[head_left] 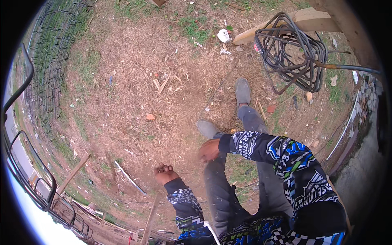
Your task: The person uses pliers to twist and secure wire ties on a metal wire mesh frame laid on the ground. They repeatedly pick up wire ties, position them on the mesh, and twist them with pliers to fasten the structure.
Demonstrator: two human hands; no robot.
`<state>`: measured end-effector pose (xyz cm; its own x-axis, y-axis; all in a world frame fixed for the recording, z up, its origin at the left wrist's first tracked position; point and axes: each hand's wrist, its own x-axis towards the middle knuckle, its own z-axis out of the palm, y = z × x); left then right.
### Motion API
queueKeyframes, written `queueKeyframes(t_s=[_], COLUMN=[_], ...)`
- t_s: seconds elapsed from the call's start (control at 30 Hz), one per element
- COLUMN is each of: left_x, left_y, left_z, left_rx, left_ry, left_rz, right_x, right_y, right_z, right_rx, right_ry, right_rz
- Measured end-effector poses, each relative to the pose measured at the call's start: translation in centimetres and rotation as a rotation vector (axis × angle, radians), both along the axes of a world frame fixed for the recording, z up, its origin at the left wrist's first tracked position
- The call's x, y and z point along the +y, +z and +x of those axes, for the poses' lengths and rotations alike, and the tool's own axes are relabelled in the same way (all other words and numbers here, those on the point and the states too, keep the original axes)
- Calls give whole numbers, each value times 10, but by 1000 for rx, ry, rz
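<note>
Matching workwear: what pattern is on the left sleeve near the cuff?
Dark and white checks on the left sleeve, best in the head view.

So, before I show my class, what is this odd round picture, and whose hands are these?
It comes from a wide fisheye camera on a person's head, looking down, so straight edges bend. No machine here: just the wearer's bare left hand and bare right hand, in dark patterned sleeves. I see nothing held, though the right hand is blurred. Brown, straw-strewn ground carries pale wood scraps and a small orange-red fragment; a tangle of bent dark metal rods shows at upper right.
</note>
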<state>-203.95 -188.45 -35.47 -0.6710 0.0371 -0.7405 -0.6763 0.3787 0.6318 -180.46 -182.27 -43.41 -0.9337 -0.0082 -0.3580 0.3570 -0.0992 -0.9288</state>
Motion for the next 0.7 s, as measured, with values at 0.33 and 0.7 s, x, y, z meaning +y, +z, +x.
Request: queueKeyframes(t_s=[0.33, 0.7], left_x=[52, 135], left_y=[-98, -122], left_z=[123, 161], left_rx=[281, 78], left_ry=[-91, -202], left_rz=[-13, -68], right_x=[194, 469], right_y=[-249, -347], right_z=[54, 178], right_rx=[-267, -995], right_ry=[-1238, -1096], right_rz=[-457, 1048])
